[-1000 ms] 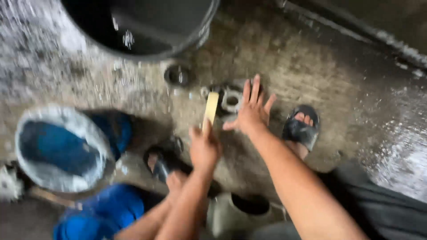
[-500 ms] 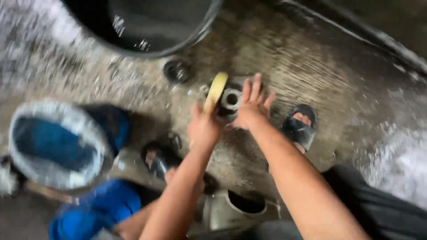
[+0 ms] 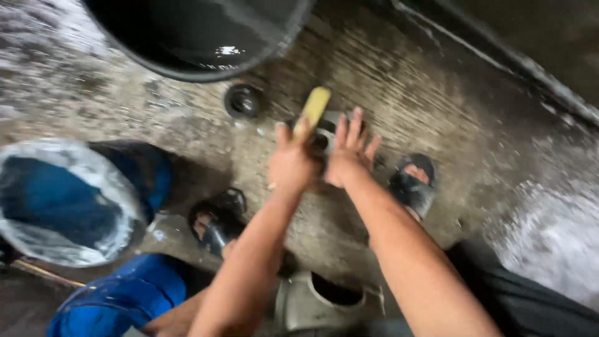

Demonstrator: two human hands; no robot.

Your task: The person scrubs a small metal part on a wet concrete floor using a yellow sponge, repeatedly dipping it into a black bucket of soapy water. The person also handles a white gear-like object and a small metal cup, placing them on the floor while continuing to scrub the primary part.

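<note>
1. My left hand (image 3: 293, 163) is fisted round a yellow brush (image 3: 313, 107), which sticks up and away over the round metal part (image 3: 326, 134).
2. My right hand (image 3: 350, 155) lies flat on that part, fingers spread, gripping nothing.
3. The part sits on the wet concrete floor (image 3: 437, 93), between my sandals (image 3: 412, 181), below the black tub (image 3: 199, 37).
4. A blue bucket (image 3: 62, 200) stands at left.

drain cap (image 3: 243, 100) left of hands, tub (image 3: 187, 43) behind
</note>
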